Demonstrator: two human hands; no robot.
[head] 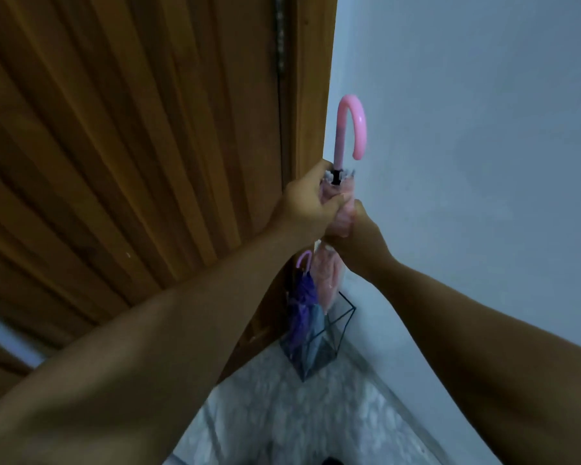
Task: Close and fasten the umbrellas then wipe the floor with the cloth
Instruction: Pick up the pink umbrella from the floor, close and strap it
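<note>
Both forearms reach far; I see left hand (pixel 307 204) and right hand (pixel 356 234) curled round the pink umbrella (pixel 344 196) (canopy gathered, handle up), above the stand (pixel 341 325); fastening its strap comes next

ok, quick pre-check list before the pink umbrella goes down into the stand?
1. Pink umbrella canopy folded: ok.
2. Both hands on it: ok, left hand and right hand grip the folded canopy.
3. Strap fastened: cannot tell, the hands cover it.
4. Umbrella upright, hooked handle on top: ok.
5. Wire stand has room: cannot tell; purple umbrella already sits in it.
6. Cloth for the floor at hand: cannot tell, none in view.
</note>
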